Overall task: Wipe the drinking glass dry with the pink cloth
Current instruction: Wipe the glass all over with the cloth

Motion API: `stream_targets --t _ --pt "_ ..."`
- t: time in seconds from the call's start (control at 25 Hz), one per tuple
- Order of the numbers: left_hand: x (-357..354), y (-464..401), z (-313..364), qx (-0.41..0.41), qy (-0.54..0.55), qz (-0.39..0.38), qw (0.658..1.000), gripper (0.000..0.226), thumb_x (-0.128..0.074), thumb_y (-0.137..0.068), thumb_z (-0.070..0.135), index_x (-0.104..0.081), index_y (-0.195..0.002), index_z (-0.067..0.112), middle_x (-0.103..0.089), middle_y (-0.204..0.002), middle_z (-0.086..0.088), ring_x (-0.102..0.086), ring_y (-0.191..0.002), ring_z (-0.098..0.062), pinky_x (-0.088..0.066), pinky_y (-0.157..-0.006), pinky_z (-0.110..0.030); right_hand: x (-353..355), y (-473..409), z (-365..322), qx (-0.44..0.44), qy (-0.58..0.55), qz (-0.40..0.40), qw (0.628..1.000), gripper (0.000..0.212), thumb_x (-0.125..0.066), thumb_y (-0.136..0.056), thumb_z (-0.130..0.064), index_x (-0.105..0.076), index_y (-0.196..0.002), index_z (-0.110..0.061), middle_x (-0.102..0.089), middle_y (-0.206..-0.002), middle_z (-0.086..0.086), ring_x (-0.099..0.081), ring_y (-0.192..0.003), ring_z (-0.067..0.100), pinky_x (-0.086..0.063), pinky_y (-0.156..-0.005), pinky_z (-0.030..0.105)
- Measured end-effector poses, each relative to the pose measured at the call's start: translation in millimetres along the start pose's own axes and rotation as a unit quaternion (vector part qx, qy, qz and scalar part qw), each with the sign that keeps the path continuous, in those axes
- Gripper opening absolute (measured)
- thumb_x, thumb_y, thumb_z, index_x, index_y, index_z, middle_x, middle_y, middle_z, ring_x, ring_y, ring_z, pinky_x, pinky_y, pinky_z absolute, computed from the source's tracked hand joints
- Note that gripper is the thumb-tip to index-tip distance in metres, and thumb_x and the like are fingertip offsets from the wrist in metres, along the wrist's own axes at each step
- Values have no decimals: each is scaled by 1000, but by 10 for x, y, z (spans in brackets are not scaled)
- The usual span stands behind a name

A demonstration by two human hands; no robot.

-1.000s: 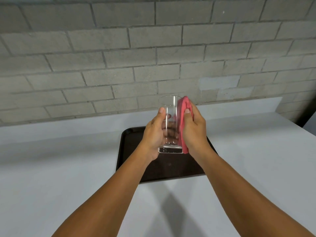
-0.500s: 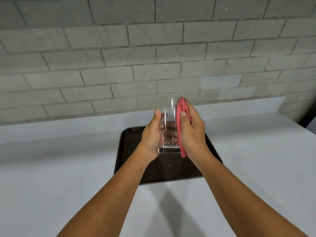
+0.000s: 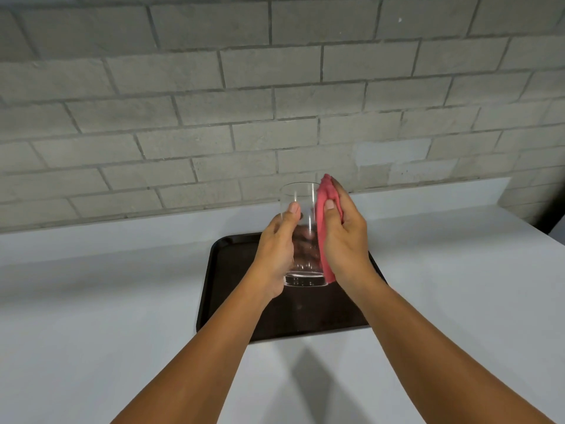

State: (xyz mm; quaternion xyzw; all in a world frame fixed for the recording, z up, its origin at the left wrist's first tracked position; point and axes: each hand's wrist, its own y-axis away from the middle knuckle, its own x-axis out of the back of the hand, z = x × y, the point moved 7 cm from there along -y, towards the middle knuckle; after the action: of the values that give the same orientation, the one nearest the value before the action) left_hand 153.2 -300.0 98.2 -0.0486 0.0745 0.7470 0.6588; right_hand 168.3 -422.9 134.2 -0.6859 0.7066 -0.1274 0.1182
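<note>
A clear drinking glass (image 3: 301, 197) is held upright in the air above a dark tray. My left hand (image 3: 276, 252) grips its left side, thumb on the near wall and fingers showing through the glass from behind. My right hand (image 3: 344, 240) presses the folded pink cloth (image 3: 322, 221) flat against the glass's right side, from rim to base. Most of the cloth is hidden under that palm.
The dark rectangular tray (image 3: 220, 289) lies on a white counter (image 3: 91, 316) below the hands. A grey brick wall (image 3: 214, 102) rises behind the counter's low back ledge. The counter's right end (image 3: 538, 240) drops off near a dark gap.
The cloth hand has slid slightly along the right side of the glass, with the fingertips now lower on the wall. The glass stays upright in the left hand at about the same height.
</note>
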Motion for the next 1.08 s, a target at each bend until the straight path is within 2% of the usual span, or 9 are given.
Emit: stream_targets --t 0.12,0.28,0.32,0.4,0.48,0.56,0.8,0.96,1.08 --pt "-63 -31 -20 7 15 -18 1000 73 -55 -78 70 -62 -123 14 -73 -102 -20 -76 -77 -29 -62 -62 -39 57 -82 -21 -3 -7 13 1000 41 -37 -104 -30 -42 -143 -42 -52 -141 -10 -51 -127 11 -44 -105 38" --pt "-12 -169 33 7 -15 -9 1000 68 -46 -94 66 -64 -128 10 -74 -115 -22 -75 -101 -33 -59 -90 -53 -55 195 34 40 25 -30 998 43 -37 -101 -40 -34 -140 -56 -42 -135 -40 -39 -129 -12 -38 -101 13" --pt "-12 -178 20 9 -14 -12 1000 68 -46 -94 66 -65 -127 10 -76 -111 -20 -76 -98 -33 -60 -88 -53 -35 186 74 37 19 -25 999 43 -37 -101 -38 -36 -141 -52 -44 -136 -36 -40 -128 -11 -38 -102 13" --pt "-39 -149 -10 8 5 -32 999 68 -51 -89 67 -65 -121 9 -76 -93 -16 -77 -78 -30 -63 -68 -44 45 33 130 -4 -9 8 1000 40 -37 -102 -33 -46 -141 -41 -56 -136 -18 -52 -124 0 -44 -104 28" --pt "-108 -115 -62 6 18 -61 998 70 -53 -84 68 -65 -118 8 -74 -84 -15 -74 -66 -29 -60 -56 -37 137 -137 117 -37 -26 39 998 33 -38 -102 -30 -58 -125 -41 -70 -112 -13 -65 -104 5 -52 -92 34" --pt "-120 -110 -107 3 18 -68 998 70 -56 -81 69 -65 -116 9 -73 -85 -15 -73 -67 -30 -60 -57 -37 176 -217 118 -41 -22 56 997 29 -41 -102 -29 -61 -113 -46 -72 -99 -17 -67 -95 3 -54 -85 29" --pt "49 -252 -347 31 30 -26 999 54 -75 -71 52 -64 -105 12 -63 -94 -12 -68 -66 -20 -59 -62 -38 409 -76 487 -79 0 115 990 31 -45 -102 -21 -59 -128 -31 -61 -109 -21 -59 -104 -2 -48 -80 9" --pt "172 -440 -520 9 -12 -11 1000 31 -82 -81 30 -66 -102 16 -71 -95 -6 -71 -74 -22 -62 -67 -36 508 124 662 -103 9 129 986 27 -47 -101 -21 -62 -120 -33 -64 -113 -15 -60 -104 2 -49 -87 20" --pt "280 -589 -608 -21 -88 36 995 34 -87 -75 22 -62 -100 21 -77 -94 1 -76 -83 -15 -59 -69 -29 577 334 830 -139 36 117 983 26 -48 -100 -26 -62 -120 -37 -63 -109 -22 -60 -100 -1 -50 -85 24"
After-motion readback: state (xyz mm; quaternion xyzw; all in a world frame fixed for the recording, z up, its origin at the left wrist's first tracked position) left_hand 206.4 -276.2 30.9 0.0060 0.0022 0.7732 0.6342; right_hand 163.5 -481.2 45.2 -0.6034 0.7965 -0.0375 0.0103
